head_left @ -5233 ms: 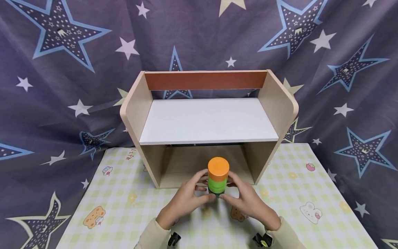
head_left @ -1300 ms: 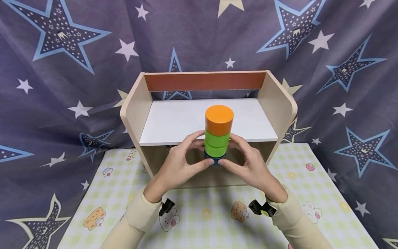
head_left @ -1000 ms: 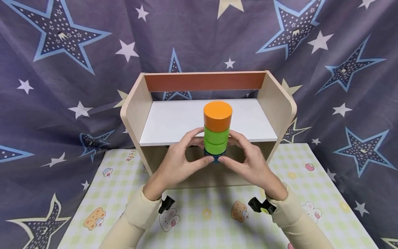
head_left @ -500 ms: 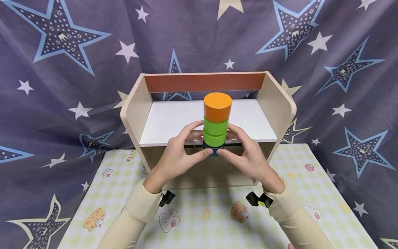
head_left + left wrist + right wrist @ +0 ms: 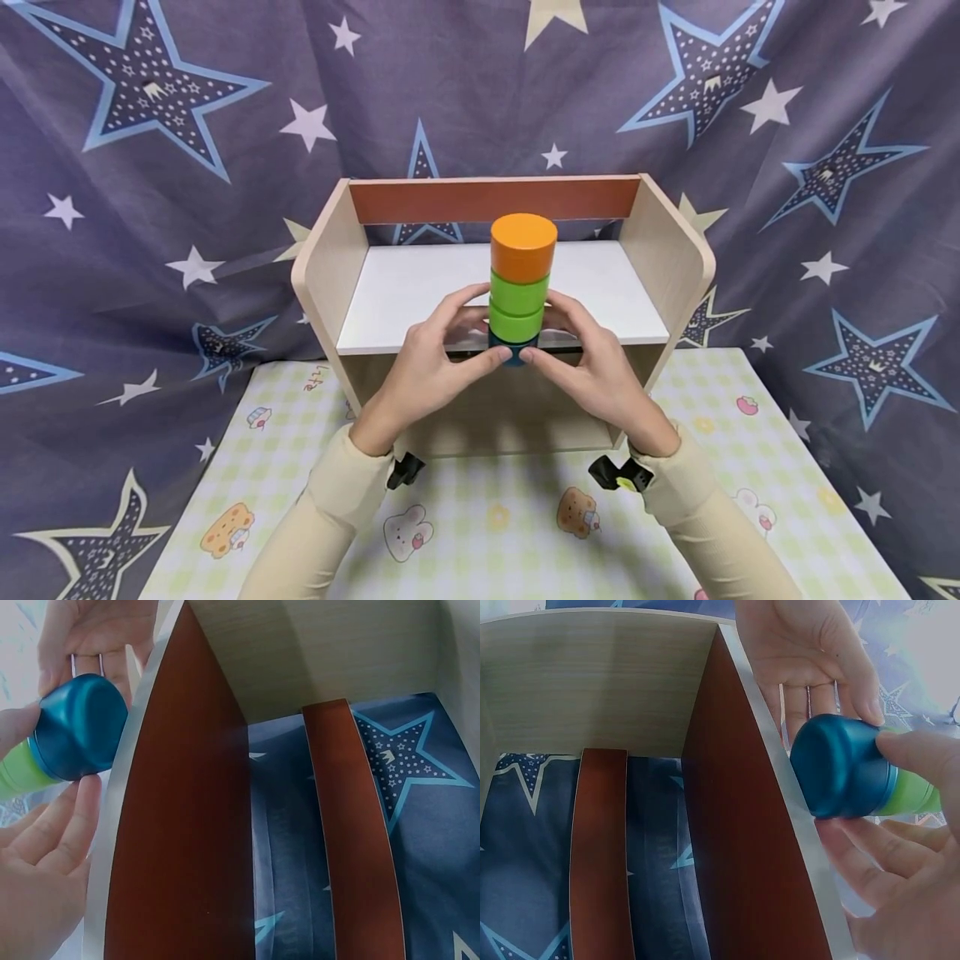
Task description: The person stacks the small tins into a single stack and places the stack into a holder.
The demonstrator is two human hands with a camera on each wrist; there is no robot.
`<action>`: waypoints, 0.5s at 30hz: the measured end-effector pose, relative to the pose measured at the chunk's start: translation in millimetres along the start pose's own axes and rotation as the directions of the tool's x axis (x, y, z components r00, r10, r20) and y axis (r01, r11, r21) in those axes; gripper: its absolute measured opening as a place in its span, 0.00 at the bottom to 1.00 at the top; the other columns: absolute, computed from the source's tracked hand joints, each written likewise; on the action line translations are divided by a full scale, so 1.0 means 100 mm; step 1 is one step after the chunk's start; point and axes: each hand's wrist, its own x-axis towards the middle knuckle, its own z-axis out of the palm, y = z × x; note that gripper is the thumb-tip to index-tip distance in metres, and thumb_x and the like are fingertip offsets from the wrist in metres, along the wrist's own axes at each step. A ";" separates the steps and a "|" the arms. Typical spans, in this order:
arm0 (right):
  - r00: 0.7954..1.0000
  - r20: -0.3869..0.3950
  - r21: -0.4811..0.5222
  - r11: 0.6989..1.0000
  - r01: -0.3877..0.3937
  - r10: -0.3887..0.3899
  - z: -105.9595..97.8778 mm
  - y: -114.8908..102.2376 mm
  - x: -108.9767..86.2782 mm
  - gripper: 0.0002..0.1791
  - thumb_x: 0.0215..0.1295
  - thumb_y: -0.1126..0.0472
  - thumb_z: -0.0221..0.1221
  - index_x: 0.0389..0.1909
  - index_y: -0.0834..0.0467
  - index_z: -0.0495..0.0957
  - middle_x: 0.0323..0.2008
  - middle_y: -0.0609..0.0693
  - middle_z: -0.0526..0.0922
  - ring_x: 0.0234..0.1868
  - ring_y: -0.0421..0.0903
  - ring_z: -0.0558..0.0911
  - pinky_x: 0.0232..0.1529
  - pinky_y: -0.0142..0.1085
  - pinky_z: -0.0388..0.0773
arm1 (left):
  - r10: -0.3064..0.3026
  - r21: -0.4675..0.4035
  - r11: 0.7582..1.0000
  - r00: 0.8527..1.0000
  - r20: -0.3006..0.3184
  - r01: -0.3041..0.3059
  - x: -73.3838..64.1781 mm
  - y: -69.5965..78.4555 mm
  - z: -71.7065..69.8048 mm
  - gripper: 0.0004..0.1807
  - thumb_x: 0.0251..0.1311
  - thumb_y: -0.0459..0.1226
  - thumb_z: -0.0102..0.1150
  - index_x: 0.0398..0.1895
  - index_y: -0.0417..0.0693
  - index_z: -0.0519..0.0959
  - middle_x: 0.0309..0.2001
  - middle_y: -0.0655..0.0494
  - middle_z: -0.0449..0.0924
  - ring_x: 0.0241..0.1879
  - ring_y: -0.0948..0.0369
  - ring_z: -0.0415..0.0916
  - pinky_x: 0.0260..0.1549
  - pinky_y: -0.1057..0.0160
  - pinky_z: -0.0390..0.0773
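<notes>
An upright stack of round coloured pieces (image 5: 519, 292) is orange on top, green in the middle and dark blue at the base. My left hand (image 5: 427, 358) grips it from the left, thumb on the blue base and fingers along the side. From the right, my right hand (image 5: 600, 367) holds it the same way, the two thumbs almost meeting in front. Both wrist views show the rounded blue base (image 5: 82, 726) right by the front edge of the white shelf (image 5: 420, 292). Some fingertips are hidden behind the stack.
The shelf belongs to a small wooden unit with raised side panels (image 5: 671, 242) and a reddish-brown back rail (image 5: 450, 200). Below it is an open lower compartment (image 5: 495, 417). A checked tablecloth (image 5: 285, 467) covers the table, and a star-patterned curtain (image 5: 495, 100) hangs behind.
Both hands have raised the stack from low in front of the lower compartment to the height of the shelf. Over the last second it has kept rising slowly, gripped the same way.
</notes>
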 end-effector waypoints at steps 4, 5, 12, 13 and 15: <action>1.000 0.002 -0.008 1.000 -0.023 0.023 0.01 -0.01 0.02 0.39 0.64 0.65 0.69 0.73 0.51 0.63 0.57 0.49 0.81 0.57 0.43 0.79 0.60 0.47 0.74 | -0.034 0.007 0.999 0.999 0.012 0.034 0.01 0.00 -0.01 0.40 0.60 0.41 0.72 0.74 0.54 0.63 0.57 0.58 0.81 0.51 0.62 0.80 0.54 0.58 0.79; 1.000 0.001 -0.012 1.000 -0.028 0.029 0.01 -0.01 0.02 0.39 0.64 0.64 0.68 0.73 0.50 0.63 0.57 0.49 0.81 0.57 0.43 0.79 0.59 0.46 0.75 | -0.047 0.013 0.999 0.999 0.017 0.047 0.02 0.01 -0.01 0.40 0.61 0.41 0.71 0.75 0.54 0.62 0.58 0.58 0.81 0.52 0.61 0.80 0.54 0.58 0.79; 0.998 -0.022 -0.038 0.998 -0.055 0.054 0.03 0.01 0.05 0.38 0.65 0.62 0.68 0.73 0.51 0.62 0.56 0.50 0.81 0.56 0.43 0.79 0.57 0.43 0.77 | -0.135 0.050 0.990 0.990 0.028 0.134 0.05 0.01 -0.02 0.40 0.63 0.46 0.68 0.76 0.51 0.61 0.59 0.58 0.80 0.52 0.61 0.80 0.52 0.58 0.80; 0.998 -0.028 -0.043 0.997 -0.058 0.057 0.04 0.02 0.05 0.38 0.65 0.62 0.68 0.73 0.52 0.62 0.56 0.50 0.82 0.56 0.43 0.79 0.56 0.43 0.77 | -0.140 0.052 0.989 0.990 0.025 0.139 0.05 0.01 -0.02 0.40 0.64 0.46 0.68 0.75 0.50 0.61 0.59 0.57 0.80 0.51 0.61 0.80 0.52 0.58 0.80; 0.997 -0.043 -0.054 0.996 -0.066 0.063 0.05 0.03 0.06 0.38 0.65 0.62 0.68 0.73 0.52 0.63 0.56 0.50 0.82 0.55 0.43 0.80 0.56 0.43 0.78 | -0.148 0.065 0.987 0.989 0.015 0.147 0.05 0.01 -0.01 0.40 0.64 0.46 0.68 0.75 0.48 0.62 0.59 0.56 0.80 0.50 0.61 0.80 0.51 0.59 0.81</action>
